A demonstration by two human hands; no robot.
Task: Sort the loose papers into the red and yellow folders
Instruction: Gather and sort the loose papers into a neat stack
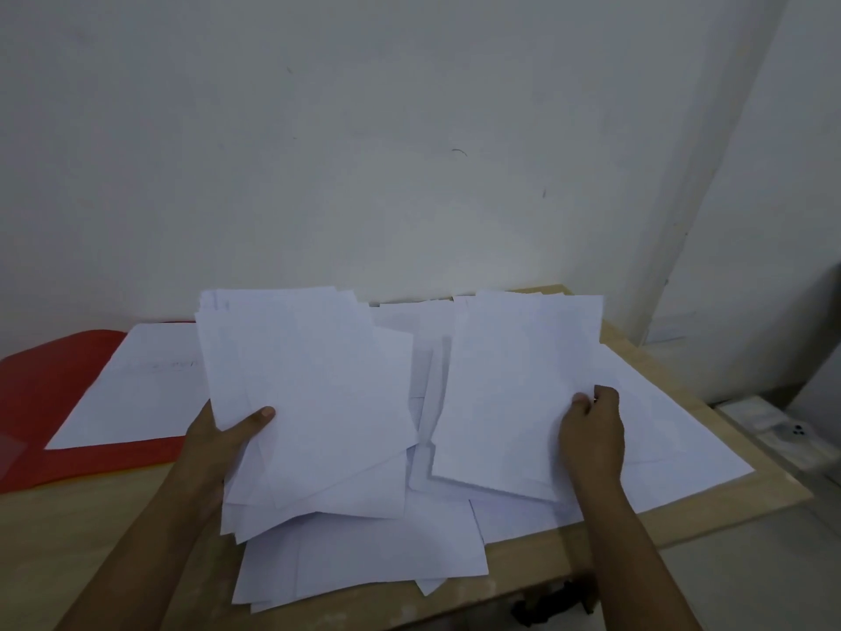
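My left hand (227,432) grips a thick, fanned stack of white papers (314,393) lifted off the table, thumb on top. My right hand (591,430) pinches a thinner bunch of white sheets (514,393) at its right edge, also raised. Beneath both lie more loose white papers (364,557) spread over the table. The red folder (41,403) lies open at the left with a white sheet (136,393) on it. No yellow folder shows; a thin yellow edge under the red one cannot be told apart.
The wooden table (91,539) stands against a white wall (409,129); its right edge runs diagonally past a large white sheet (673,444). A pale shelf or box (773,430) with small items sits beyond the right edge.
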